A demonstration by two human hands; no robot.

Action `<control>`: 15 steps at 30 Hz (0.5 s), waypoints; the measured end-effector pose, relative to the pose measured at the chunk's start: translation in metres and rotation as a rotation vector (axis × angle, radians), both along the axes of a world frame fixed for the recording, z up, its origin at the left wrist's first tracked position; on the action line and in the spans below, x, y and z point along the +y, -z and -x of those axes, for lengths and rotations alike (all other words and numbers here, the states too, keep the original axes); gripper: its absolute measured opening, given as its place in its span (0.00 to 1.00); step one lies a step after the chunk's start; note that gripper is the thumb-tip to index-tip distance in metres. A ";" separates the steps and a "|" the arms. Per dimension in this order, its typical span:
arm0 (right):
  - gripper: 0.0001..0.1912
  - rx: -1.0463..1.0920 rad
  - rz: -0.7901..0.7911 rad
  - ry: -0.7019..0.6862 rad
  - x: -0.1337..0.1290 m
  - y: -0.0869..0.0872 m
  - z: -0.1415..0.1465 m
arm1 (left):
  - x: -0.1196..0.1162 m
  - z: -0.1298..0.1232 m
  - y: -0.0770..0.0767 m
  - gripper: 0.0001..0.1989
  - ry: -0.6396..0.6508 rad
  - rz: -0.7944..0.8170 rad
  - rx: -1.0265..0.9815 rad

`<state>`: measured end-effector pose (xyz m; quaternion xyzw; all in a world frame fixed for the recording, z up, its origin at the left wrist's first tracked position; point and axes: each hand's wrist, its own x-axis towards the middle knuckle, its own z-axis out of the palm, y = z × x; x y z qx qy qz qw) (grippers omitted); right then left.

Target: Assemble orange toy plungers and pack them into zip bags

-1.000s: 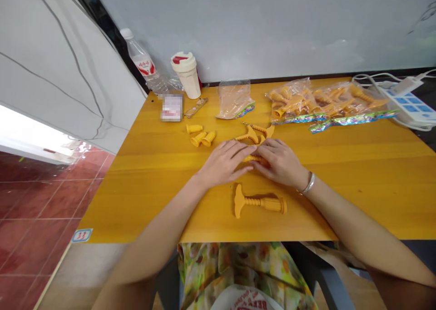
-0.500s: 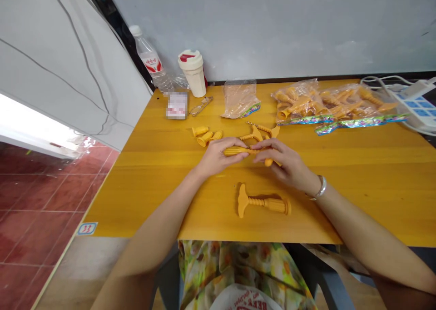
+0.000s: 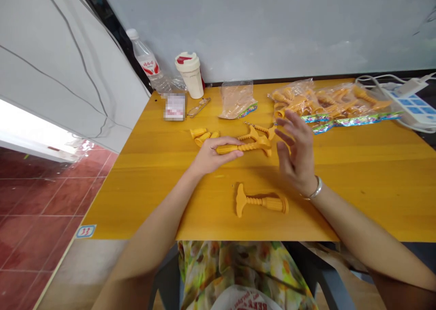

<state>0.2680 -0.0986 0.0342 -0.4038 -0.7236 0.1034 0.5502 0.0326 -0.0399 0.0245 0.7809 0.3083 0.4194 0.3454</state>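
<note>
My left hand [image 3: 213,154] holds a yellow toy [image 3: 250,147] by its ribbed handle, the spiral shaft and T-shaped end pointing right. Raised above the table, my right hand [image 3: 297,151] has its fingers spread and holds nothing. A similar yellow toy [image 3: 262,202] lies near the front edge, a T-shaped piece joined to a ribbed handle. Behind my left hand rest several loose yellow handles [image 3: 203,137]. More yellow spiral pieces [image 3: 252,132] lie just behind the held toy, partly overlapped by it.
Bags of yellow parts [image 3: 335,103] lie at the back right beside a power strip [image 3: 410,102]. An empty plastic bag [image 3: 237,100], glasses [image 3: 199,107], a blurred box [image 3: 175,107], a white cup [image 3: 191,76] and a bottle [image 3: 149,62] stand or lie at the back left.
My right hand has let go of the held toy, moved right and up, and spread its fingers. My left hand still grips the handle, slightly further left.
</note>
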 end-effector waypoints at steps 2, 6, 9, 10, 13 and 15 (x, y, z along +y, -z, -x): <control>0.20 0.220 0.370 -0.083 0.004 -0.002 0.002 | -0.001 -0.005 0.009 0.16 -0.100 -0.180 0.037; 0.24 0.360 0.887 -0.311 0.011 -0.002 0.000 | 0.000 -0.008 0.020 0.13 -0.111 -0.453 0.232; 0.22 0.215 0.696 -0.301 0.010 0.002 -0.001 | 0.000 -0.006 0.017 0.14 -0.056 -0.388 0.253; 0.20 0.126 0.562 -0.279 0.008 0.002 -0.001 | 0.001 -0.004 0.013 0.14 -0.032 -0.324 0.221; 0.15 -0.182 0.114 -0.265 0.003 -0.005 -0.006 | 0.005 0.007 0.000 0.14 -0.059 -0.134 0.082; 0.16 -0.411 -0.211 -0.287 -0.001 -0.014 -0.012 | 0.010 0.019 -0.010 0.15 -0.166 -0.015 -0.047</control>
